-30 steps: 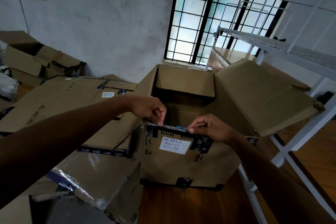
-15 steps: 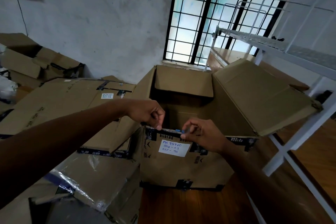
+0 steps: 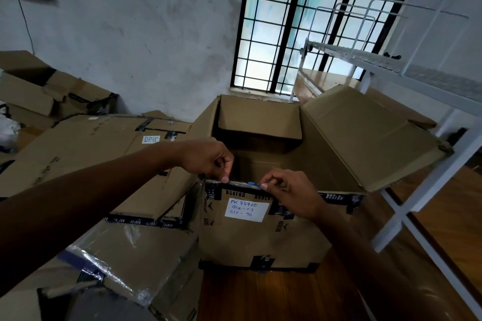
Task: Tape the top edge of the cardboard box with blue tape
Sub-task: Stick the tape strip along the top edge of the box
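Note:
An open cardboard box (image 3: 260, 240) stands on the wooden floor, flaps raised, with a white handwritten label on its near side. A strip of blue tape (image 3: 251, 183) lies along the near top edge. My left hand (image 3: 208, 157) pinches the tape's left end against the edge near the box's left corner. A short way to the right, my right hand (image 3: 289, 193) pinches the other end with thumb and forefinger. Only a small blue piece shows between my fingers.
Flattened and taped cardboard boxes (image 3: 104, 154) are piled at the left, some wrapped in clear plastic. A white metal rack (image 3: 407, 206) stands close on the right. A barred window (image 3: 307, 21) and a white wall are behind the box.
My right hand has slid left along the top edge, closer to my left hand, so less tape shows between them. My left hand stays at the left corner.

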Tool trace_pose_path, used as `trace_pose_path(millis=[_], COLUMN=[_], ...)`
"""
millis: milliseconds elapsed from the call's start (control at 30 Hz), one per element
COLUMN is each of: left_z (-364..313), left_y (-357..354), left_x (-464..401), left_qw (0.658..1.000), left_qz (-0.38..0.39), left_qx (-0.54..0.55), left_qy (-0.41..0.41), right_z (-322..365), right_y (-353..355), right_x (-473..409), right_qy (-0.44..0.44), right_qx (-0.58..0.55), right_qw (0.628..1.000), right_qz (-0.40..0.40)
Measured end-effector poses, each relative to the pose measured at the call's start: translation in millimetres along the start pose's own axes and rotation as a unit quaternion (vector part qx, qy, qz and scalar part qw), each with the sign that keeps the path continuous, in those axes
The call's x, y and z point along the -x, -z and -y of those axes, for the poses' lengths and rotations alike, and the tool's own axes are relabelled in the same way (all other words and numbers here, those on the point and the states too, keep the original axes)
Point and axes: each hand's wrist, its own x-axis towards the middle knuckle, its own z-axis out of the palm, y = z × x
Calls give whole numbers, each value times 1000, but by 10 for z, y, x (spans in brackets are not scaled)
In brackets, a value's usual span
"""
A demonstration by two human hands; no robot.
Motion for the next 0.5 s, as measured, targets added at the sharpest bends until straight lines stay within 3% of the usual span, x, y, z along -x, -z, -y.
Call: trace_pose_path(millis=[500], left_z=[20], left_y=[-231], left_x=[222], left_qw=[992], left_qz=[-69], left_qx=[-72], left_qy=[-77], right_z=[-27], right_y=[-66], right_x=[176], right_qy=[66], right_qx=[96], right_qw=[990], right_qz=[-73])
